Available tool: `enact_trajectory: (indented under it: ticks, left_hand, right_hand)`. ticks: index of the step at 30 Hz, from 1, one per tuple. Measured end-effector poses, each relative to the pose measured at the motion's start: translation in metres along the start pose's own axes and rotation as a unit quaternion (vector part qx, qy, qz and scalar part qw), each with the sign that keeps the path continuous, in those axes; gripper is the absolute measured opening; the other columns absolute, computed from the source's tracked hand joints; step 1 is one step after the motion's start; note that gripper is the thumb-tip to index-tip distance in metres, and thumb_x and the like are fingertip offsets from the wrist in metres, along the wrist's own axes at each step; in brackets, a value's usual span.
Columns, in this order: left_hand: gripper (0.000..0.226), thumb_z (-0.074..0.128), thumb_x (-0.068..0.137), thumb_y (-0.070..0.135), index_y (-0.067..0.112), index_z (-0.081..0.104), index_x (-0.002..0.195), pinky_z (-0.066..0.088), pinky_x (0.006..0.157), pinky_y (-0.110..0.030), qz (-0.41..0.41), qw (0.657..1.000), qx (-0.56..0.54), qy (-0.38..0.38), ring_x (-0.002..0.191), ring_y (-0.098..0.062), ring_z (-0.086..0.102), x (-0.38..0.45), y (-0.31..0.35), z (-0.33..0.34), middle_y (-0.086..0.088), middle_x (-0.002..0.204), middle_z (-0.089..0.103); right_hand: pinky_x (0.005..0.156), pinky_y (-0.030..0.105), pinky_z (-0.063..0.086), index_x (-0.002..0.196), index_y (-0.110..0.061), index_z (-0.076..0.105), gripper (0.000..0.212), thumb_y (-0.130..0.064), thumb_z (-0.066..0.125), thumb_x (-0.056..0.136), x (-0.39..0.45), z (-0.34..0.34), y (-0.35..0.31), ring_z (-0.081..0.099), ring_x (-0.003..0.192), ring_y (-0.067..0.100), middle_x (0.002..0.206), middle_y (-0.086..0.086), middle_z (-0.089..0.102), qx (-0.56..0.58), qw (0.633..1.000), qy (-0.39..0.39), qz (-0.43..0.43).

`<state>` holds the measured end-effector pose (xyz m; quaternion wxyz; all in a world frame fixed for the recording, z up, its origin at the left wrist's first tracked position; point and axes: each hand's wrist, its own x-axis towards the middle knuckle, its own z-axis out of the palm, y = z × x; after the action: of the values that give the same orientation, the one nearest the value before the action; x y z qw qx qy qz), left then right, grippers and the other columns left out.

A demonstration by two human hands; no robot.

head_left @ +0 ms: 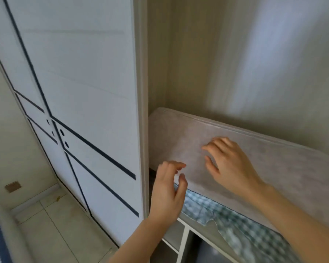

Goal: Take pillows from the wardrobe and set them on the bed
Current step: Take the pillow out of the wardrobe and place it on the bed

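Observation:
A flat pale grey pillow [180, 137] lies on a shelf inside the open wardrobe, on top of a green-and-white checked pillow [241, 226] whose edge hangs over the shelf front. My right hand [228, 166] hovers over the grey pillow's top, fingers spread, holding nothing. My left hand [167, 190] is at the grey pillow's near left corner, fingers curled and apart, with nothing gripped. The picture is motion-blurred.
The white sliding wardrobe door [74, 92] with dark lines stands to the left, and its frame [142, 111] is right beside my left hand. White shelf dividers [182, 242] sit below the pillows. Tiled floor [51, 224] lies at lower left.

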<state>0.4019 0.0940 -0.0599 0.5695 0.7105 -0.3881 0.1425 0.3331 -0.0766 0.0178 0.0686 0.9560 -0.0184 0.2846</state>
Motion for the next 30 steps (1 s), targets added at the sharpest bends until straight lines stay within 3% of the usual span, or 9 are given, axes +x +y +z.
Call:
enact_trajectory:
  ticks: [4, 7, 10, 12, 17, 21, 24, 28, 30]
  left_hand:
    - [0.033, 0.055, 0.097, 0.027, 0.024, 0.050, 0.129, 0.045, 0.100, -0.030, -0.228, 0.968, 0.022, -0.102, 0.116, -0.013, 0.050, -0.015, -0.019, 0.049, 0.007, 0.130, 0.044]
    - [0.054, 0.060, 0.094, 0.035, 0.009, 0.042, 0.137, 0.044, 0.098, -0.034, -0.447, 0.882, -0.041, -0.141, 0.113, -0.026, 0.052, -0.012, -0.025, 0.077, -0.013, 0.140, 0.044]
    - [0.072, 0.059, 0.092, 0.045, 0.007, 0.028, 0.144, 0.046, 0.088, -0.035, -0.511, 0.839, -0.075, -0.174, 0.105, -0.026, 0.056, -0.015, -0.032, 0.099, -0.014, 0.137, 0.048]
    - [0.070, 0.063, 0.091, 0.044, 0.006, 0.031, 0.140, 0.049, 0.098, -0.043, -0.552, 0.810, -0.128, -0.147, 0.112, -0.033, 0.058, -0.017, -0.036, 0.110, -0.015, 0.131, 0.052]
    - [0.066, 0.064, 0.092, 0.035, 0.007, 0.031, 0.141, 0.051, 0.097, -0.052, -0.580, 0.789, -0.190, -0.070, 0.118, -0.040, 0.057, -0.020, -0.040, 0.126, -0.017, 0.137, 0.050]
    - [0.064, 0.059, 0.095, 0.031, 0.009, 0.021, 0.141, 0.058, 0.067, -0.035, -0.560, 0.798, -0.217, -0.054, 0.094, -0.034, 0.067, -0.027, -0.039, 0.129, -0.008, 0.125, 0.049]
    - [0.060, 0.059, 0.095, 0.030, 0.007, 0.023, 0.138, 0.059, 0.077, -0.043, -0.566, 0.795, -0.215, -0.046, 0.087, -0.031, 0.066, -0.027, -0.042, 0.131, -0.001, 0.100, 0.050]
    - [0.058, 0.057, 0.096, 0.028, 0.009, 0.023, 0.139, 0.055, 0.091, -0.045, -0.564, 0.793, -0.223, -0.048, 0.104, -0.035, 0.062, -0.032, -0.046, 0.133, -0.010, 0.122, 0.053]
    - [0.056, 0.055, 0.097, 0.028, 0.009, 0.023, 0.139, 0.055, 0.090, -0.046, -0.568, 0.791, -0.221, -0.055, 0.097, -0.032, 0.063, -0.038, -0.049, 0.132, -0.005, 0.110, 0.055]
  right_hand:
    - [0.085, 0.042, 0.048, 0.113, -0.005, 0.063, 0.029, -0.017, 0.061, 0.087, -0.036, 0.023, 0.036, 0.055, 0.107, 0.032, 0.108, 0.012, 0.064, -0.026, 0.993, -0.079, 0.083]
    - [0.102, 0.042, 0.039, 0.130, -0.008, 0.051, 0.043, -0.030, 0.051, 0.094, -0.062, 0.045, 0.054, 0.042, 0.125, 0.032, 0.133, 0.013, 0.052, -0.042, 0.976, -0.162, 0.137]
    - [0.114, 0.045, 0.026, 0.141, -0.009, 0.039, 0.058, -0.046, 0.034, 0.096, -0.087, 0.064, 0.055, 0.029, 0.139, 0.035, 0.149, 0.013, 0.037, -0.047, 0.962, -0.200, 0.179]
    - [0.113, 0.051, 0.027, 0.140, -0.006, 0.042, 0.064, -0.046, 0.023, 0.094, -0.098, 0.074, 0.047, 0.031, 0.138, 0.039, 0.149, 0.016, 0.038, -0.049, 0.962, -0.191, 0.188]
    - [0.108, 0.057, 0.032, 0.138, -0.003, 0.044, 0.061, -0.040, 0.028, 0.093, -0.110, 0.087, 0.026, 0.038, 0.132, 0.044, 0.144, 0.021, 0.044, -0.087, 0.957, -0.199, 0.192]
    - [0.099, 0.048, 0.041, 0.128, -0.007, 0.052, 0.052, -0.040, 0.037, 0.091, -0.099, 0.078, 0.040, 0.047, 0.116, 0.037, 0.129, 0.016, 0.053, -0.066, 0.966, -0.166, 0.189]
    - [0.100, 0.049, 0.039, 0.130, -0.003, 0.050, 0.049, -0.033, 0.050, 0.091, -0.071, 0.070, 0.070, 0.044, 0.117, 0.041, 0.131, 0.020, 0.050, -0.072, 0.973, -0.123, 0.184]
    - [0.110, 0.052, 0.027, 0.137, -0.001, 0.042, 0.054, -0.031, 0.050, 0.093, -0.024, 0.064, 0.119, 0.034, 0.130, 0.045, 0.143, 0.023, 0.039, -0.110, 0.969, -0.101, 0.198]
    - [0.112, 0.053, 0.022, 0.139, -0.001, 0.039, 0.056, -0.032, 0.047, 0.093, -0.006, 0.064, 0.140, 0.030, 0.133, 0.044, 0.145, 0.024, 0.036, -0.113, 0.963, -0.096, 0.225]
